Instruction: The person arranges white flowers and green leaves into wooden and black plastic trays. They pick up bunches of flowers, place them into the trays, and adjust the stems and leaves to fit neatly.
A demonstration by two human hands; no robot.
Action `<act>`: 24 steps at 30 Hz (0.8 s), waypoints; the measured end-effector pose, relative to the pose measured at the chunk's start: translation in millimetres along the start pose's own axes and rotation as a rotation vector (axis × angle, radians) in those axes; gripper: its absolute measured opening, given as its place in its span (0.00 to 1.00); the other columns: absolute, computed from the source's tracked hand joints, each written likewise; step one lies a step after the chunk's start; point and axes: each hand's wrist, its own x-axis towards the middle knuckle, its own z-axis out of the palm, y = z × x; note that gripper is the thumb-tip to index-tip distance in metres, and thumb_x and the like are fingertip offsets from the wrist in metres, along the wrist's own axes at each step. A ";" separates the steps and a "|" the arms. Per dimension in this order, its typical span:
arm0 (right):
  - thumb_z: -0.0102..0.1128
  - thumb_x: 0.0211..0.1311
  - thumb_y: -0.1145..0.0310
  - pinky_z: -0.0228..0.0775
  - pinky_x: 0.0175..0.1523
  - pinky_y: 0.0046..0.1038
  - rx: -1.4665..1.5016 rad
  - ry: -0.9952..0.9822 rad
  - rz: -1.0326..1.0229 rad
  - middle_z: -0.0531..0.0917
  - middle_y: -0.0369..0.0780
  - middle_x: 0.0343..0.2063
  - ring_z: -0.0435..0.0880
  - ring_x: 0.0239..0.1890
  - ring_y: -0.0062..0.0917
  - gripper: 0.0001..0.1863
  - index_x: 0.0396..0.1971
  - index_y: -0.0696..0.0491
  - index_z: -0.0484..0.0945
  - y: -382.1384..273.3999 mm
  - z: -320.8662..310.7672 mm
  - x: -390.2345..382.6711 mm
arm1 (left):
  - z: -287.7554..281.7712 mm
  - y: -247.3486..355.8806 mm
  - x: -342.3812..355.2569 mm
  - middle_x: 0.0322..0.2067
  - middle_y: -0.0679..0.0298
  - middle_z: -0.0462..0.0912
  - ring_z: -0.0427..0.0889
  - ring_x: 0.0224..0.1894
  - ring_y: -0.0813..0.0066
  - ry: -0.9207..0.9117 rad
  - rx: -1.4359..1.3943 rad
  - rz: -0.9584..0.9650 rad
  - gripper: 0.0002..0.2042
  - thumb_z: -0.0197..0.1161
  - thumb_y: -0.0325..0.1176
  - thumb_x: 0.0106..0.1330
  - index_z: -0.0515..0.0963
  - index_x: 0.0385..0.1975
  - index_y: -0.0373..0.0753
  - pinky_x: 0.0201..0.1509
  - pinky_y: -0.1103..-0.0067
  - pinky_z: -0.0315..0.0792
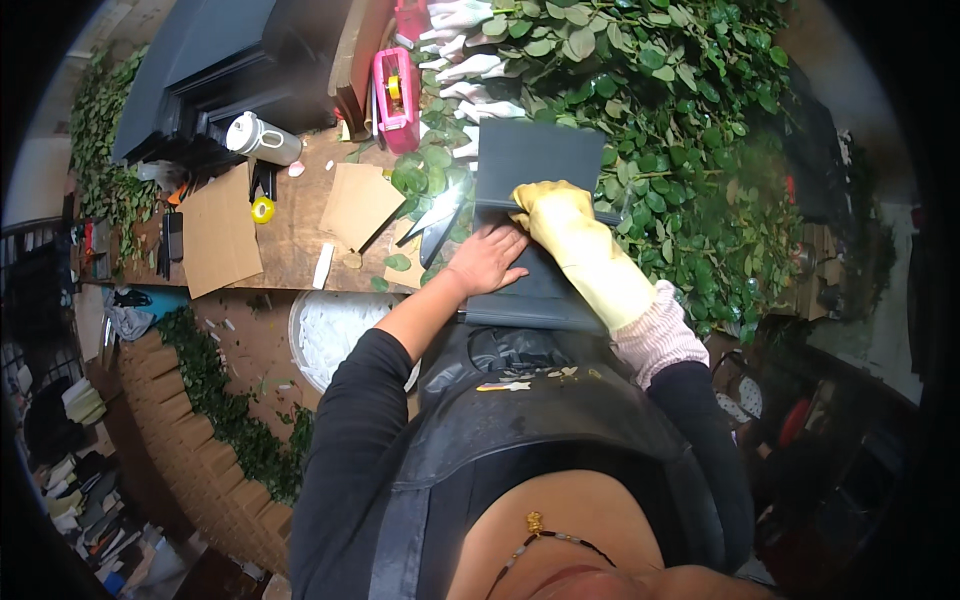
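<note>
- Resting flat on the black sheeting (540, 160) at twelve o'clock, our bare left hand (488, 257) has its fingers slightly parted.
- Our yellow-gloved right hand (554, 212) curls its fingers at a sheeting edge; we cannot tell whether they pinch it.
- From the sheeting, leafy stems (690, 150) lie at two o'clock, our pink tape dispenser (404, 130) at ten.

We can pass over bare surface (296, 215) between two cardboard pieces (222, 235) left of centre; a dark sheet (540, 155) obstructs mid-frame, and leafy stems (680, 150) block us at upper right.
</note>
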 end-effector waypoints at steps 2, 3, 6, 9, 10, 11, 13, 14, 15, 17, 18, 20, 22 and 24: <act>0.70 0.57 0.51 0.76 0.58 0.38 0.003 -0.157 0.015 0.86 0.47 0.49 0.85 0.52 0.42 0.27 0.53 0.49 0.81 -2.8 -9.5 14.9 | 1.1 2.4 -1.8 0.54 0.57 0.79 0.74 0.60 0.61 0.040 -0.007 0.000 0.27 0.56 0.54 0.70 0.74 0.58 0.37 0.65 0.63 0.66; 0.70 0.56 0.51 0.76 0.58 0.38 -0.012 -0.189 -0.022 0.86 0.47 0.48 0.85 0.52 0.42 0.27 0.53 0.48 0.82 -2.7 -16.4 19.0 | 0.6 0.1 -2.7 0.56 0.57 0.78 0.73 0.62 0.58 -0.026 -0.053 -0.027 0.28 0.57 0.54 0.70 0.73 0.60 0.38 0.68 0.62 0.65; 0.64 0.61 0.56 0.76 0.58 0.38 -0.159 -0.201 -0.223 0.85 0.47 0.51 0.85 0.53 0.40 0.24 0.55 0.50 0.81 -56.7 -60.9 21.0 | -1.3 -4.6 -1.1 0.65 0.59 0.74 0.67 0.70 0.62 -0.281 -0.101 -0.073 0.29 0.49 0.55 0.74 0.71 0.66 0.42 0.75 0.65 0.57; 0.62 0.62 0.58 0.77 0.57 0.37 -0.050 0.064 -0.512 0.85 0.47 0.51 0.85 0.52 0.40 0.23 0.55 0.50 0.80 -123.8 -13.9 64.5 | -4.8 -4.5 1.7 0.66 0.59 0.73 0.67 0.70 0.62 -0.319 -0.144 -0.103 0.29 0.49 0.55 0.73 0.70 0.67 0.43 0.75 0.64 0.57; 0.61 0.62 0.59 0.77 0.57 0.37 -0.101 0.077 -0.511 0.85 0.47 0.51 0.86 0.52 0.40 0.22 0.55 0.51 0.80 -140.6 14.0 86.7 | -4.5 -3.7 4.0 0.66 0.59 0.73 0.67 0.70 0.62 -0.309 -0.158 -0.088 0.29 0.49 0.55 0.73 0.69 0.67 0.43 0.75 0.64 0.57; 0.60 0.63 0.60 0.78 0.56 0.37 -0.171 0.075 -0.501 0.85 0.47 0.52 0.86 0.52 0.40 0.22 0.55 0.51 0.80 -156.9 43.8 108.5 | -4.9 -3.8 4.0 0.66 0.60 0.72 0.67 0.70 0.62 -0.299 -0.167 -0.080 0.30 0.49 0.55 0.73 0.69 0.67 0.43 0.75 0.64 0.58; 0.58 0.64 0.62 0.78 0.56 0.37 -0.327 0.088 -0.430 0.85 0.46 0.52 0.86 0.52 0.40 0.21 0.56 0.51 0.79 -167.6 90.1 136.3 | -6.3 3.1 8.0 0.66 0.60 0.72 0.67 0.70 0.62 -0.297 -0.188 -0.031 0.30 0.49 0.55 0.73 0.68 0.68 0.43 0.75 0.64 0.58; 0.58 0.64 0.63 0.78 0.55 0.37 -0.396 0.124 -0.452 0.84 0.46 0.52 0.86 0.52 0.40 0.21 0.56 0.52 0.79 -182.2 112.9 149.4 | -5.8 2.5 1.8 0.67 0.60 0.72 0.67 0.70 0.62 -0.297 -0.191 -0.061 0.30 0.49 0.55 0.73 0.68 0.68 0.44 0.75 0.63 0.58; 0.57 0.65 0.64 0.78 0.55 0.37 -0.438 0.172 -0.445 0.84 0.46 0.52 0.86 0.52 0.40 0.20 0.56 0.52 0.79 -186.2 122.0 152.4 | -7.3 3.7 -0.4 0.67 0.60 0.71 0.66 0.70 0.62 -0.294 -0.197 -0.067 0.30 0.49 0.55 0.73 0.67 0.68 0.44 0.75 0.63 0.58; 0.55 0.66 0.65 0.79 0.54 0.37 -0.421 0.253 -0.432 0.84 0.46 0.53 0.86 0.52 0.40 0.20 0.56 0.53 0.79 -180.3 130.5 154.3 | -6.5 2.6 -2.9 0.67 0.60 0.71 0.66 0.71 0.62 -0.291 -0.206 -0.072 0.30 0.49 0.55 0.73 0.67 0.69 0.44 0.75 0.63 0.58; 0.54 0.66 0.66 0.79 0.54 0.37 -0.296 0.222 -0.439 0.84 0.46 0.53 0.86 0.52 0.39 0.20 0.56 0.53 0.78 -178.9 119.3 144.2 | -5.1 0.0 -5.3 0.68 0.60 0.70 0.66 0.71 0.62 -0.290 -0.212 -0.089 0.30 0.49 0.55 0.73 0.66 0.69 0.44 0.75 0.63 0.58; 0.52 0.66 0.70 0.81 0.49 0.36 0.011 0.169 -0.402 0.85 0.43 0.52 0.86 0.51 0.39 0.19 0.56 0.53 0.77 -159.4 83.4 112.0 | -4.1 -3.6 -6.3 0.68 0.61 0.70 0.66 0.71 0.62 -0.294 -0.220 -0.100 0.30 0.49 0.55 0.73 0.66 0.70 0.45 0.75 0.62 0.59; 0.55 0.63 0.69 0.77 0.45 0.40 0.077 0.511 -0.603 0.82 0.42 0.36 0.84 0.43 0.39 0.10 0.43 0.51 0.77 -131.4 22.9 52.5 | -4.5 -5.8 -6.3 0.68 0.61 0.69 0.66 0.71 0.62 -0.298 -0.221 -0.098 0.31 0.49 0.55 0.72 0.65 0.70 0.45 0.75 0.62 0.59; 0.57 0.66 0.65 0.76 0.55 0.40 0.225 0.048 -0.468 0.84 0.44 0.41 0.84 0.48 0.41 0.12 0.47 0.50 0.81 -108.7 -28.5 -4.3 | -5.2 -5.2 -5.8 0.69 0.61 0.69 0.65 0.71 0.63 -0.301 -0.225 -0.091 0.31 0.49 0.55 0.72 0.64 0.71 0.46 0.75 0.62 0.59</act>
